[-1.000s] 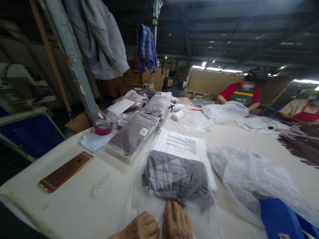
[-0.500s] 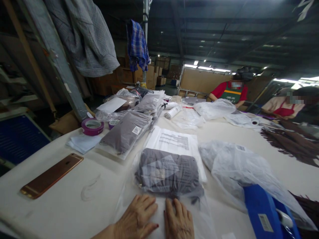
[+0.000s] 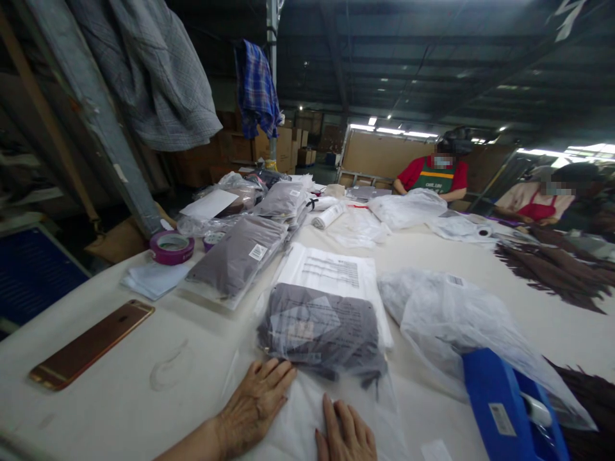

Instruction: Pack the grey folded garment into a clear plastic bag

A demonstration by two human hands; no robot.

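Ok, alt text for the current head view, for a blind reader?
Left hand and right hand rest on the near end of a clear plastic bag holding a dark grey bundle, on a pale table. A phone lies to the left, a blue object to the right.

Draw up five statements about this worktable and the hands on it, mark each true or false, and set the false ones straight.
1. The left hand and right hand are palm down over the clear bag. True.
2. The bundle inside that bag is bright red. False: the bundle is dark grey.
3. The phone leans upright against a tape roll. False: the phone lies flat on the table.
4. A packed grey bundle with a barcode label lies beyond the phone, beside a purple tape roll. True.
5. The right hand grips the blue object. False: the blue object is to its right, untouched.
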